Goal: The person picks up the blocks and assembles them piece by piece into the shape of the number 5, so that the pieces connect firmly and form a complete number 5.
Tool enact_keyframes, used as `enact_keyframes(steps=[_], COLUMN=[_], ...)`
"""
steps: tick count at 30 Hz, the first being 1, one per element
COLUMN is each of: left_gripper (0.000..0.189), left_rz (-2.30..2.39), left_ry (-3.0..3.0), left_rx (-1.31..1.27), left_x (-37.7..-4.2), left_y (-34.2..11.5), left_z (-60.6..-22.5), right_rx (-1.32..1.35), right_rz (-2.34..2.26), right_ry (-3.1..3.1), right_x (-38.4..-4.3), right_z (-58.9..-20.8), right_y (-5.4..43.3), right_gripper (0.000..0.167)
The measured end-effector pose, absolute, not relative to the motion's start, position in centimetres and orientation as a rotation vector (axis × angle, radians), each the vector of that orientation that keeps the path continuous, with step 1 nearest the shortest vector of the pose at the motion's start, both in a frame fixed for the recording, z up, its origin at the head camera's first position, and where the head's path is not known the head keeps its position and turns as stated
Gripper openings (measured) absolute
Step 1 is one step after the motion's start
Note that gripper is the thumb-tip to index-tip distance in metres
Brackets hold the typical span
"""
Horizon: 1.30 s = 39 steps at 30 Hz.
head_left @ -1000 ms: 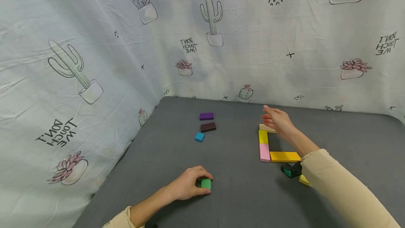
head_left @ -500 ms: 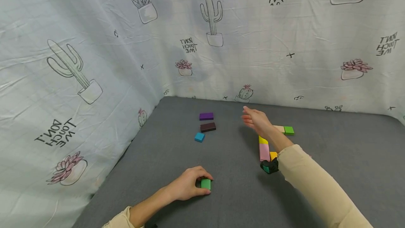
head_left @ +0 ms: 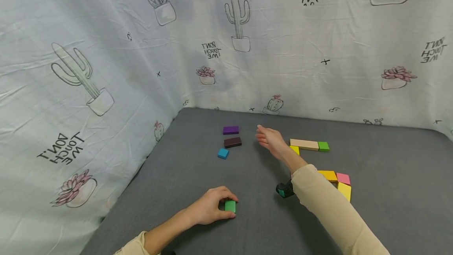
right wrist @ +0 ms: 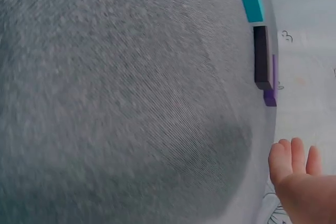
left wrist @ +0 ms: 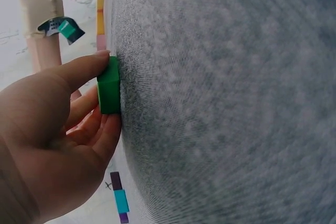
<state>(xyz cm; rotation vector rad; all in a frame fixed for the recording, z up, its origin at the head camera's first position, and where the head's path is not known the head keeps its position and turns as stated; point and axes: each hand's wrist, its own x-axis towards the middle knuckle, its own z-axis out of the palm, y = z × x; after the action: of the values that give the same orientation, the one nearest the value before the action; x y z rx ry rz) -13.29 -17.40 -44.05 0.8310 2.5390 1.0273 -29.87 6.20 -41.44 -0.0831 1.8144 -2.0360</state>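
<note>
My left hand [head_left: 212,206] pinches a green block [head_left: 230,206] between thumb and fingers on the grey table; in the left wrist view the green block [left wrist: 109,86] touches the cloth surface. Above the table, my right hand [head_left: 272,141] is held out with loosely extended fingers and nothing in them. Its closest neighbours on the left are a dark brown block [head_left: 232,142], a purple block [head_left: 231,130] and a small blue block [head_left: 223,153]. Those three also show in the right wrist view, with the dark brown block [right wrist: 261,57] beyond the fingertips.
Right of my right hand lie a beige block [head_left: 304,144] and a bright green block [head_left: 323,146] end to end. A yellow block [head_left: 294,150], an orange block [head_left: 327,176], a pink block [head_left: 343,178] and a pale yellow block [head_left: 344,191] lie partly behind my sleeve. A printed curtain [head_left: 283,50] borders the table.
My right hand has moved left, away from the row of blocks toward the brown, purple and blue ones. The left hand stays in place with the green block.
</note>
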Motion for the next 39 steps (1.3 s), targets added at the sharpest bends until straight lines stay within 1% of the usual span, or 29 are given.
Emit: enact_keyframes(steps=[15, 20, 24, 32, 39], left_gripper=[0.029, 0.029, 0.029, 0.028, 0.029], left_rz=[1.018, 1.029, 1.022, 1.037, 1.041], left_ry=[2.548, 2.547, 2.55, 2.547, 2.547], left_rx=[0.844, 0.849, 0.845, 0.856, 0.857], left_x=[-13.3, -13.3, -13.3, -13.4, -13.4], left_y=[-17.5, -17.5, -17.4, -17.4, -17.5], left_z=[-44.1, -44.2, -44.2, -44.2, -44.3], right_rx=[-0.153, -0.14, -0.111, -0.145, -0.187], right_rz=[-2.038, -2.047, -2.065, -2.085, -2.019], right_ry=[1.669, 1.673, 1.661, 1.632, 1.693], right_x=[-30.2, -30.4, -30.6, -30.7, -30.8], right_z=[-43.8, -44.3, -44.6, -45.1, -44.8], right_y=[2.7, 1.8, 1.5, 1.0, 0.9], right_gripper=[0.059, 0.057, 0.055, 0.058, 0.054])
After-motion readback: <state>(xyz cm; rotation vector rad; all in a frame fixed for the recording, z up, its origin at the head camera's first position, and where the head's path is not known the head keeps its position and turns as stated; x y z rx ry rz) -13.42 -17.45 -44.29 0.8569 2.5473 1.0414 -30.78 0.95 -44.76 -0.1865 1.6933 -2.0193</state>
